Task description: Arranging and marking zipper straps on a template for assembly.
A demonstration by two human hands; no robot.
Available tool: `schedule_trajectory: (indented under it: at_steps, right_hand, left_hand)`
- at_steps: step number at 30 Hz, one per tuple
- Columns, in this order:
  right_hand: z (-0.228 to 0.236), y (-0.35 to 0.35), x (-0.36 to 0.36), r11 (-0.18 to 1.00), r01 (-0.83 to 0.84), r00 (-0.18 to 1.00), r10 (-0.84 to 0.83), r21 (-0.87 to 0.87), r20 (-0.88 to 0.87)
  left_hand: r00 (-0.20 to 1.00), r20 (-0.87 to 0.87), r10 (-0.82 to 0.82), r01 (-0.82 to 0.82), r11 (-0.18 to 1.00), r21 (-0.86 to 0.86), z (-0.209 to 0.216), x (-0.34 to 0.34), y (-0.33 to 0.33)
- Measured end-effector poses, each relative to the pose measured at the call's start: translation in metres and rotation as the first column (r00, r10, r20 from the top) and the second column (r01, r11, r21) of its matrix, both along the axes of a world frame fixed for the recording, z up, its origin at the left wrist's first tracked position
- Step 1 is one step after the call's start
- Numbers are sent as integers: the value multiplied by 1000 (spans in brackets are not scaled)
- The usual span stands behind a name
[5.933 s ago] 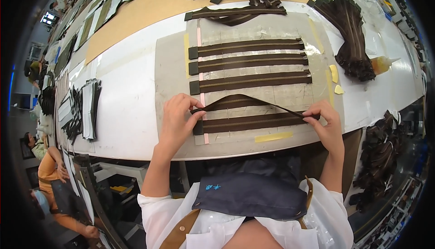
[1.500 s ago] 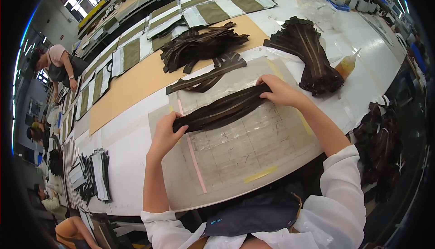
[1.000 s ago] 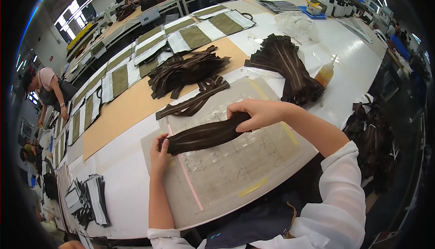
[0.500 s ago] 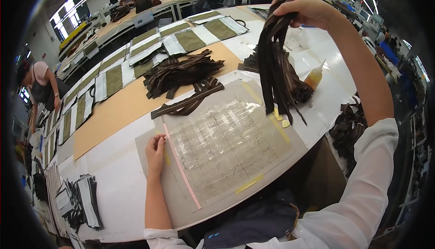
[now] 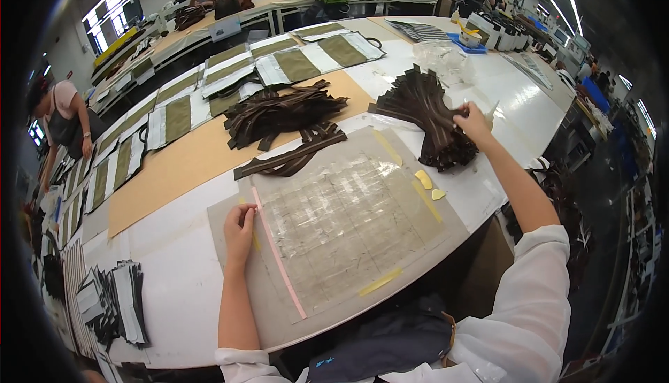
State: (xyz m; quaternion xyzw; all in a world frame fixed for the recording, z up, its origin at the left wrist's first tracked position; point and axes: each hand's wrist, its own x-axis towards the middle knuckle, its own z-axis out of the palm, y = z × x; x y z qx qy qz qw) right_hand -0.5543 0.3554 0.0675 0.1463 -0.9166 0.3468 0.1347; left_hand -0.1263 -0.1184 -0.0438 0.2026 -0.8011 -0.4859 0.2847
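With the right hand (image 5: pixel 474 126) at the fanned zipper-strip bundle (image 5: pixel 431 112), just past the grey board's (image 5: pixel 447 231) far right corner.
Seems partway: has one bundle stacked, leaves a loose zipper heap (image 5: pixel 279 115) and crossed zipper strips (image 5: pixel 293 154) by the far edge. Holds that hand well forward with bent fingers (pinching or merely touching, cannot tell); rests the left hand (image 5: pixel 240 228), curled, at the left edge, likewise with unclear grip.

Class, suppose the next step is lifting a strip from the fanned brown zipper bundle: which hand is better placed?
Probably the right. The right hand is on or just over the fanned brown zipper bundle; the left hand is across the grey board, near its pink strip.
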Motion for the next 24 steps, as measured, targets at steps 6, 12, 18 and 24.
schedule_trajectory:
  at_steps: [6, 12, 18, 24]
  right_hand:
    - [-22, 19, 22, 999, -42, 998, 42, -8, 48]
    - [7, -26, 61, 928, 42, 923, 106, 370, -369]
    - [-24, -154, 103, 693, -623, 698, 702, 362, -144]
    - [-64, -271, 98, 756, -462, 850, 526, 464, -10]
  left_hand:
    - [1000, 12, 12, -12, 1000, 27, 3, 0, 3]
    - [999, 14, 39, -39, 999, -28, 6, -3, 5]
    - [1000, -14, 28, -29, 999, -15, 3, -2, 1]
    - [1000, -5, 16, -16, 999, 32, 7, 0, 6]
